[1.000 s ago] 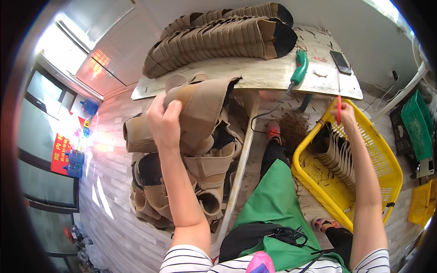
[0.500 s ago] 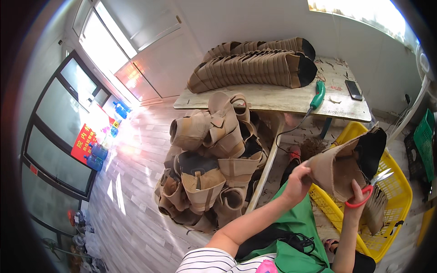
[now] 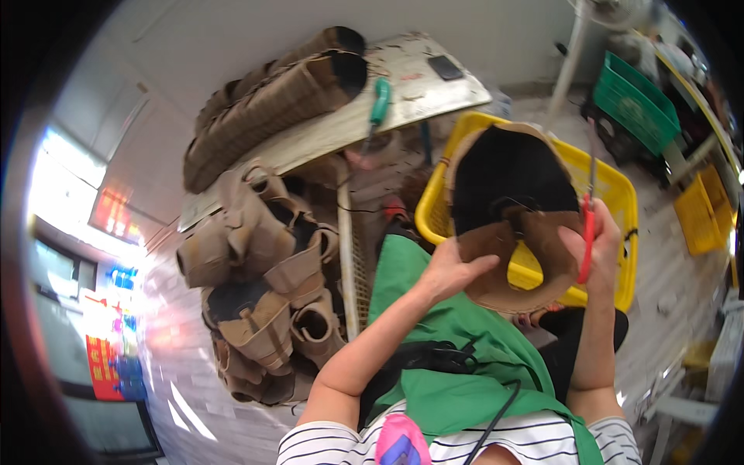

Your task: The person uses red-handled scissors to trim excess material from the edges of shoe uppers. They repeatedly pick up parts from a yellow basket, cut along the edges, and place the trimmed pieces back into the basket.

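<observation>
A brown shoe upper [image 3: 484, 283] with a black lining is held up in front of me, its open inside facing me. My left hand [image 3: 456, 273] grips its left lower edge, the thumb lying inside. My right hand [image 3: 603, 252] holds a pair of scissors [image 3: 587, 240] by the red handles, blades pointing up, while its thumb presses against the upper's right edge. Behind the upper stands a yellow plastic basket [image 3: 626, 203], partly covered by it. A green apron [image 3: 496, 345] lies over my lap.
To the left, a heap of brown uppers [image 3: 252, 322] fills a crate [image 3: 353, 291]. Nested rows of uppers [image 3: 271, 108] lie on the worktable [image 3: 411, 116], beside a green handheld tool [image 3: 380, 102] and a phone [image 3: 444, 67]. A green crate [image 3: 635, 105] stands at right.
The view has swung right. The upper has been turned so that its inside and black lining face me. The scissors, pointing right before, now point up.
</observation>
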Demonstrator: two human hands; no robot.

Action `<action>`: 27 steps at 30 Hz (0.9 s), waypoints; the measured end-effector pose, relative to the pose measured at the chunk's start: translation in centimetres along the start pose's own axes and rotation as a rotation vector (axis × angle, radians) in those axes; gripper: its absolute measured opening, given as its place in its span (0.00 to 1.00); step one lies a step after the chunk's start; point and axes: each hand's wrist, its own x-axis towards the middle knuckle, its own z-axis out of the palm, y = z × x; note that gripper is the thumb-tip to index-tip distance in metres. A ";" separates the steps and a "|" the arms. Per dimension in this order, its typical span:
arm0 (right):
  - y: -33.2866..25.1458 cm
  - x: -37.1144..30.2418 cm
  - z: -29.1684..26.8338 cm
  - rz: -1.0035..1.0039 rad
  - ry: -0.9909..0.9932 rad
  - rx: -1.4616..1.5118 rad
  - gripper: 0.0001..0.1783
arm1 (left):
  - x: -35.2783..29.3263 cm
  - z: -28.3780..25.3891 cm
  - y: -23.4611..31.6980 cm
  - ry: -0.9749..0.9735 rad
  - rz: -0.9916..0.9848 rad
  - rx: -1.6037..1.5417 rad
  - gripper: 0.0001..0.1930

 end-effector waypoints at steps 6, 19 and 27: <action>2.6 -2.4 -4.4 0.173 -0.004 0.376 0.13 | -0.8 1.7 0.5 -0.002 -0.139 -0.195 0.18; 11.7 -15.6 -3.7 0.517 -0.674 0.528 0.17 | -3.2 2.0 3.7 0.001 -0.189 -0.308 0.16; 14.1 -14.3 0.1 0.717 -0.275 0.855 0.19 | -3.6 3.1 3.7 -0.007 -0.204 -0.363 0.20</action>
